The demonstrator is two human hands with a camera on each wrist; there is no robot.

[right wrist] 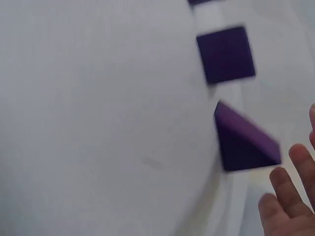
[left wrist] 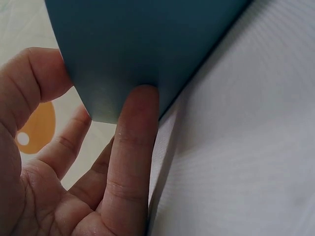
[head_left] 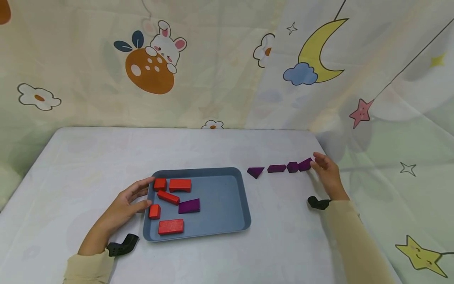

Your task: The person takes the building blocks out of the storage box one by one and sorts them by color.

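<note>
Steady tray [head_left: 221,205] from left side with spread left hand [head_left: 122,206]; with right hand [head_left: 328,176] loosely extended, pinching nothing, grip squarely end purple block [head_left: 305,164], rightmost of four on table [head_left: 283,240] right of tray, without nudging neighbouring block [head_left: 292,167]

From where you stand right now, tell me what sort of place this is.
Probably an indoor play corner, perhaps makeshift: a cloth printed with a rabbit and moon hangs behind a white table, which bears a tray, red blocks and purple blocks.
</note>
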